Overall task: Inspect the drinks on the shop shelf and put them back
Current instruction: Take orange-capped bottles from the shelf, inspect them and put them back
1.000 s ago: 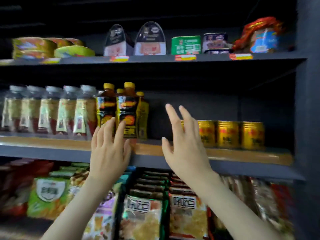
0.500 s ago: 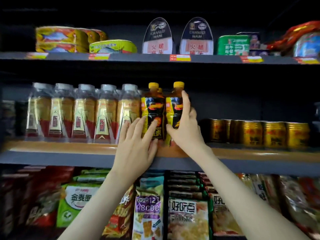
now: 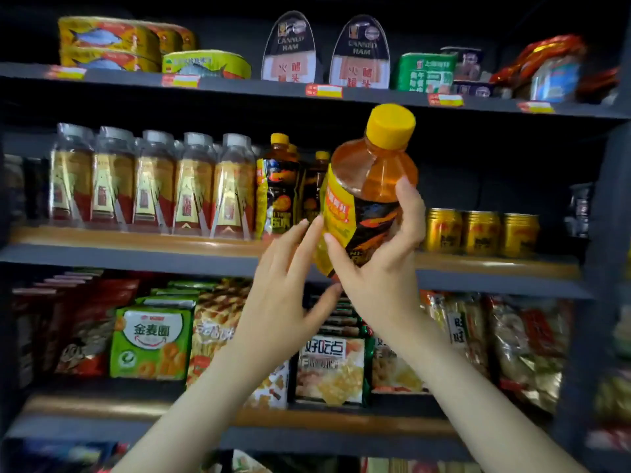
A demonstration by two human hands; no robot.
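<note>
My right hand (image 3: 379, 264) grips an orange drink bottle (image 3: 368, 186) with a yellow cap and a yellow-and-black label, tilted left and held in front of the middle shelf (image 3: 136, 257). My left hand (image 3: 283, 285) is open beside it, fingertips at the bottle's lower label and thumb below its base. Matching yellow-capped bottles (image 3: 280, 186) stand upright on that shelf just behind. To their left is a row of clear bottles (image 3: 153, 186) with white caps and red-gold labels. Gold cans (image 3: 481, 233) line the shelf to the right.
The top shelf (image 3: 239, 88) holds fish tins, canned ham (image 3: 292, 49) and boxed goods, with price tags along its edge. Snack bags (image 3: 153, 339) fill the shelf below. A dark upright post (image 3: 611, 233) bounds the shelving on the right.
My right hand has pulled one yellow-capped bottle off the middle shelf, raised it toward me and tilted it. My left hand has left the shelved bottles and come under the held one.
</note>
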